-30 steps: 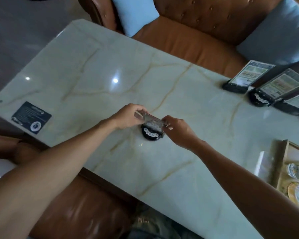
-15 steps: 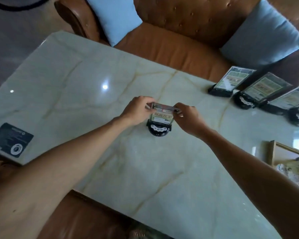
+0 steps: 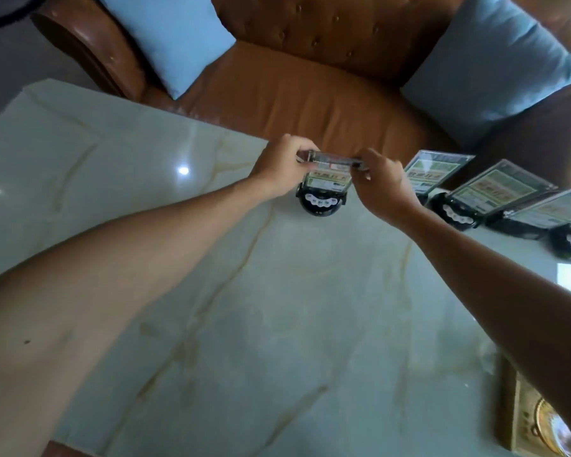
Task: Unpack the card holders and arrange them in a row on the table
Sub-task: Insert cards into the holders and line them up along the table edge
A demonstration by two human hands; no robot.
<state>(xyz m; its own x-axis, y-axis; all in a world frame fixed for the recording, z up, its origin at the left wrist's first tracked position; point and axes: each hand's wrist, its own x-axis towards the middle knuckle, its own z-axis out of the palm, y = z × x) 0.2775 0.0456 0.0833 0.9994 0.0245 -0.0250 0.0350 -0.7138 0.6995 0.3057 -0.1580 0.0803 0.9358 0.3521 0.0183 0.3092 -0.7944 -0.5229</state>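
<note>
The card holder sits just above the centre of the frame, its round black base on the marble table near the far edge. The left hand pinches the top left corner of its clear panel, the right hand the top right. Three more card holders stand in a row toward the right edge, before the brown sofa.
</note>
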